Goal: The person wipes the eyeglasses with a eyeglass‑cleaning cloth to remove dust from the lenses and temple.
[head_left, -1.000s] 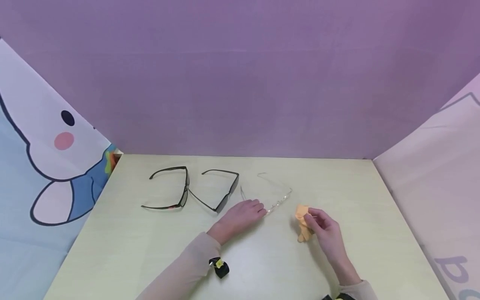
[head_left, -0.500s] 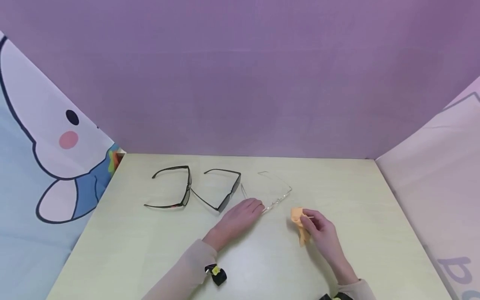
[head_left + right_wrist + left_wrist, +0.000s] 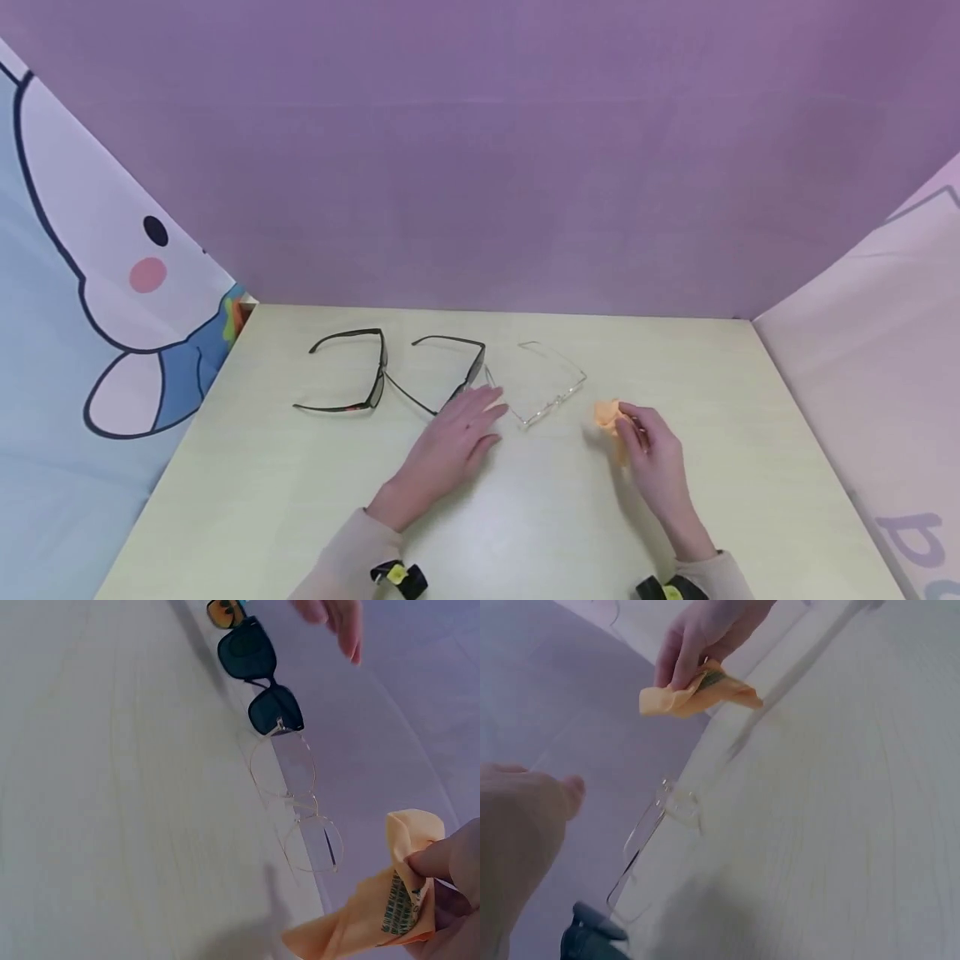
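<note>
My right hand [image 3: 658,457] pinches a crumpled orange cloth [image 3: 607,414] above the table; printed lettering shows on the cloth [image 3: 401,904] in the right wrist view. To its left, wire-framed glasses [image 3: 557,402] with clear lenses lie on the table with their arms unfolded. My left hand [image 3: 444,454] has its fingers extended and holds nothing. In the head view it covers part of the black sunglasses [image 3: 478,364]; whether it touches them I cannot tell. The right wrist view shows the dark lenses of these sunglasses [image 3: 247,649] beside the clear pair.
Another black-framed pair of glasses [image 3: 378,379], arms unfolded, lies at the left, close to the sunglasses. Behind the pale table [image 3: 750,467] hangs a purple cloth backdrop [image 3: 480,167]. Printed fabric [image 3: 120,333] lines the left side.
My left hand has let go of the wire-framed glasses and drawn back to the left, its fingers straightening. My right hand has shifted the cloth slightly, first left, then back right and upward.
</note>
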`<control>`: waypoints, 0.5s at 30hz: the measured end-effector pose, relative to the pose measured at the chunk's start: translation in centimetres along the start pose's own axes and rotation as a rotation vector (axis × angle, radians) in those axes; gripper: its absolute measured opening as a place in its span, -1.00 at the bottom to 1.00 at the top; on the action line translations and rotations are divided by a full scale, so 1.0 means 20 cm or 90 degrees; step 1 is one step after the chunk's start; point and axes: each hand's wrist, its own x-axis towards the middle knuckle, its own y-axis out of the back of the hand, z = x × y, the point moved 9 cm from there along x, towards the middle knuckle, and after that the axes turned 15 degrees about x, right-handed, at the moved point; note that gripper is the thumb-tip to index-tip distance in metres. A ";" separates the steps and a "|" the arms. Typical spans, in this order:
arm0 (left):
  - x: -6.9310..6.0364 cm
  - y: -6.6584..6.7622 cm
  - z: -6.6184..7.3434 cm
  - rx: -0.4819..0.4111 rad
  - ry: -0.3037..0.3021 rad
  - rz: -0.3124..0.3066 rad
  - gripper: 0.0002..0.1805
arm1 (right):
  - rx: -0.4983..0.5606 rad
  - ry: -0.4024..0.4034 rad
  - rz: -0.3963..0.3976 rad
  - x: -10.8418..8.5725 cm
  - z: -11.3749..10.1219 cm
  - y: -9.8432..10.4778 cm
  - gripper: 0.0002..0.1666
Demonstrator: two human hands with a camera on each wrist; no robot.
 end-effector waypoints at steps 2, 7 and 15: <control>-0.04 0.02 -0.06 -0.007 0.032 0.034 -0.53 | -0.044 0.035 -0.003 0.01 -0.01 0.00 -0.70; -0.16 0.07 -0.22 -0.029 0.123 0.135 -0.33 | -0.126 0.013 -0.104 -0.02 0.03 -0.09 -0.62; -0.37 0.12 -0.44 -0.062 0.264 0.178 -0.29 | -0.195 -0.095 -0.286 -0.11 0.13 -0.24 -0.64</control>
